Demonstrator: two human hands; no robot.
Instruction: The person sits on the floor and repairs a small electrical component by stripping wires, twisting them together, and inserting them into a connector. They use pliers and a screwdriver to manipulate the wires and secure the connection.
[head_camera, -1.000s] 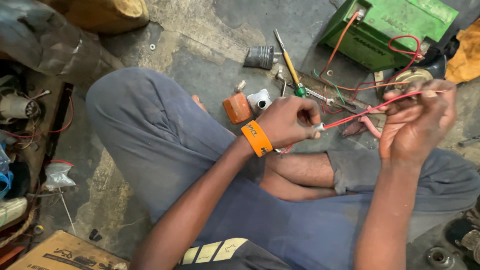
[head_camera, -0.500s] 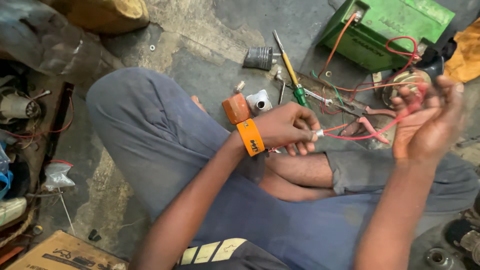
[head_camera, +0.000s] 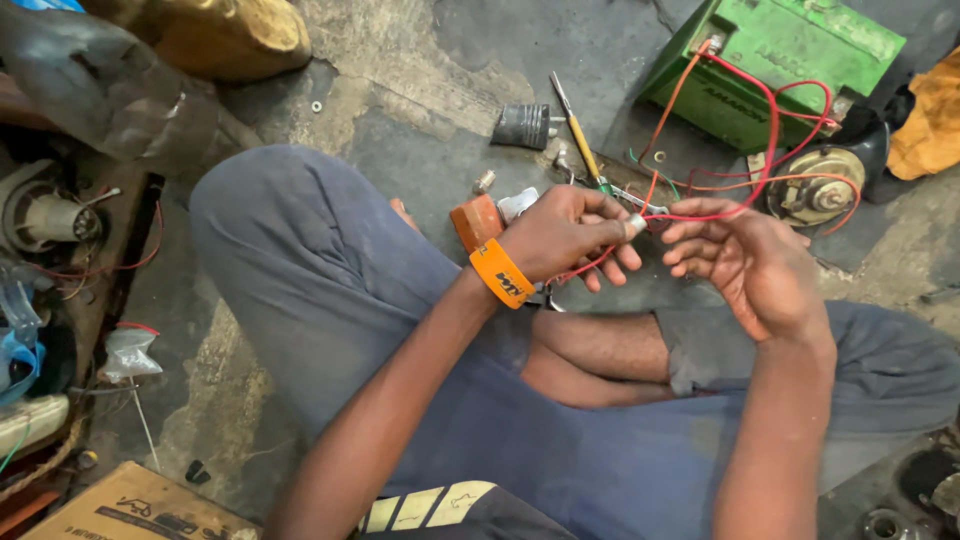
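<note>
I sit cross-legged on a concrete floor. My left hand (head_camera: 570, 235), with an orange wristband (head_camera: 502, 273), is closed around a red wire (head_camera: 690, 214) and pinches a small metal connector at its end. My right hand (head_camera: 745, 265) is just beside it, palm up, fingers loosely curled around the same red wire. The wire loops upward to a green battery (head_camera: 780, 60) and past a round horn (head_camera: 812, 188).
A yellow-handled screwdriver (head_camera: 578, 140), a small dark cylinder (head_camera: 523, 126) and an orange block (head_camera: 474, 220) lie on the floor ahead. Motor parts and wires (head_camera: 50, 215) sit at left, a cardboard box (head_camera: 130, 505) at bottom left, orange cloth (head_camera: 930, 120) at right.
My right hand came down and in from a raised, stretched-out position to meet my left hand. The red wire, earlier pulled taut, now hangs in a slack loop.
</note>
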